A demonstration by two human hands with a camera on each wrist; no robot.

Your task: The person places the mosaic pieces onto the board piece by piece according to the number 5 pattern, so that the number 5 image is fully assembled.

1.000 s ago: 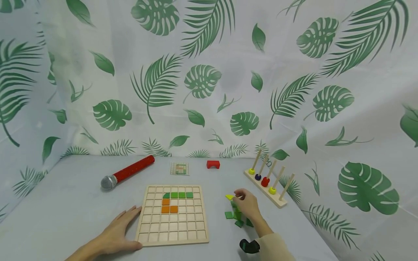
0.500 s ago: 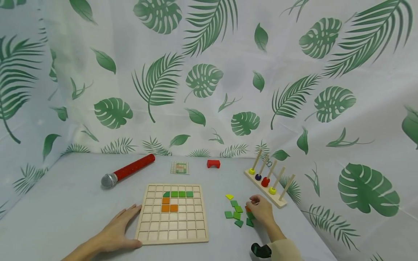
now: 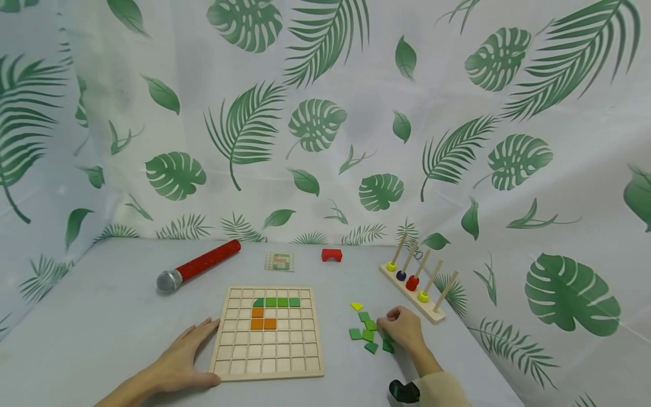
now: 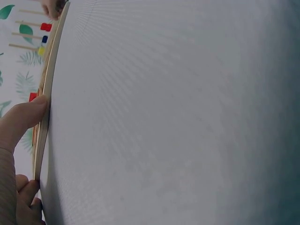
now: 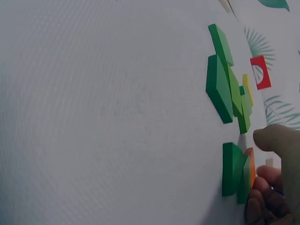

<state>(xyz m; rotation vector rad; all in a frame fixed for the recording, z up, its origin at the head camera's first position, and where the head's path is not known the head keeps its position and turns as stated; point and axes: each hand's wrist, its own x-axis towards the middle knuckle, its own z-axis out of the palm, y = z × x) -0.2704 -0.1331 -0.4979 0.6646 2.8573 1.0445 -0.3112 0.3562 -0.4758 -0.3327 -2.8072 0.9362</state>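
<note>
With the pale wooden grid board (image 3: 277, 354) as the clock's centre and twelve at the leafy curtain (image 3: 325, 220), the left hand (image 3: 180, 364) lies between eight and nine, thumb and fingers spread wide against the board's edge, probably to keep it from sliding. On the board, flat green tiles (image 3: 283, 302) sit in a row above three square orange tiles (image 3: 257, 324). The small printed grid card (image 3: 279, 261) lies at twelve, perhaps so that both grids can be seen together, though its pattern is too small to read closely. At three, loose green tiles (image 3: 368, 336) and a yellow tile (image 3: 357, 306) lie scattered, presumably within easy reach of the right hand (image 3: 405, 328), which covers some of them. Its fingers look narrowly gathered from above; the right wrist view shows the thumb apart from curled fingers, with a loose orange tile (image 5: 253, 165) beside them against a green one. Whether they grip it I cannot tell, since the fingers hide the contact. The left wrist view shows the board only edge-on, its tile faces out of sight. The black object (image 3: 404, 391) by the right sleeve (image 3: 441, 390) is hard to make out.
</note>
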